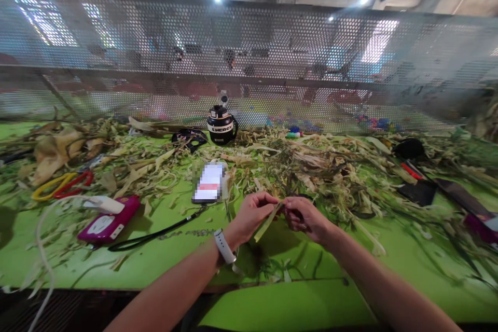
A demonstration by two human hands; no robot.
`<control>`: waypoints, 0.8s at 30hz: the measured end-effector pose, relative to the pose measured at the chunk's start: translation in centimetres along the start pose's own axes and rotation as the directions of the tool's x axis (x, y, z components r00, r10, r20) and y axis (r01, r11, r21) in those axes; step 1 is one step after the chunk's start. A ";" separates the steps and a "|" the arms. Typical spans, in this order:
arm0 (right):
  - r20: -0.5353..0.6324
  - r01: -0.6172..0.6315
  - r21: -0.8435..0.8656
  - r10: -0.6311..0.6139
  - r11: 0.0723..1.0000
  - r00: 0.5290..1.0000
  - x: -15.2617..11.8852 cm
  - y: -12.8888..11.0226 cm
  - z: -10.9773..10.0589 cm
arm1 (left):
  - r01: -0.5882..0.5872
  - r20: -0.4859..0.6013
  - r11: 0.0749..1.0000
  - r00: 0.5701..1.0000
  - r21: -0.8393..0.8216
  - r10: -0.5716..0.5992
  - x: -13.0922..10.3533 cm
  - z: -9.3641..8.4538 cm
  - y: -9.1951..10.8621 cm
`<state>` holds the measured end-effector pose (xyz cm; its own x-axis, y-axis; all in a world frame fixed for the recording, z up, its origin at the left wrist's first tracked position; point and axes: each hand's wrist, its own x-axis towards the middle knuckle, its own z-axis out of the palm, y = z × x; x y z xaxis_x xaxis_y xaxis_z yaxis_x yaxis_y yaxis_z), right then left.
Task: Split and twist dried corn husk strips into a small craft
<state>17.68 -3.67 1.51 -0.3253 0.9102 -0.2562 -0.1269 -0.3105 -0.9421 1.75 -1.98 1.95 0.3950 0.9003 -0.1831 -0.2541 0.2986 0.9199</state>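
A pale green strip of dried husk (265,228) runs between my two hands above the near part of the green table (163,270). My left hand (254,215), with a white watch band at the wrist, pinches it between thumb and fingers. Fingertips of my right hand (305,218) close on its upper end, right beside the left fingertips. The strip's free end hangs down toward the left. Behind the hands lies a loose heap of dried husk strips (311,166).
A phone (210,182) lies left of my hands, its strap trailing to a magenta power bank (111,220) with a white plug and cable. Scissors (64,185) with yellow and red handles lie farther left. A black jug (221,125) stands before the perforated metal screen (249,52).
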 end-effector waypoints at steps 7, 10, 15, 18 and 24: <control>0.117 0.411 -0.811 -0.573 0.416 0.811 -0.7 -0.1 -0.8 | 0.106 0.062 0.944 0.994 -0.313 -0.091 0.5 -1.0 -0.5; 0.266 0.464 -0.878 -0.682 0.121 0.681 -0.8 0.0 -1.2 | 0.114 0.106 0.906 0.991 -0.407 -0.077 0.7 -1.3 -0.7; 0.356 0.497 -0.867 -0.720 -0.018 0.596 -0.2 0.4 -1.3 | 0.221 0.111 0.865 0.975 -0.451 -0.191 1.0 -1.1 -0.6; 0.350 0.510 -0.860 -0.719 0.007 0.600 -0.1 0.7 -1.5 | 0.252 0.128 0.862 0.968 -0.440 -0.218 1.0 -1.1 -0.6; 0.331 0.527 -0.848 -0.721 0.056 0.608 0.0 0.8 -2.1 | 0.178 0.224 0.896 0.970 -0.408 -0.091 0.9 -1.5 -1.3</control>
<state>19.51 -3.34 0.35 -0.4165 0.6870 0.5954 0.6158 0.6950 -0.3712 1.10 -1.09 0.12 0.6040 0.7756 -0.1836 -0.5173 0.5567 0.6500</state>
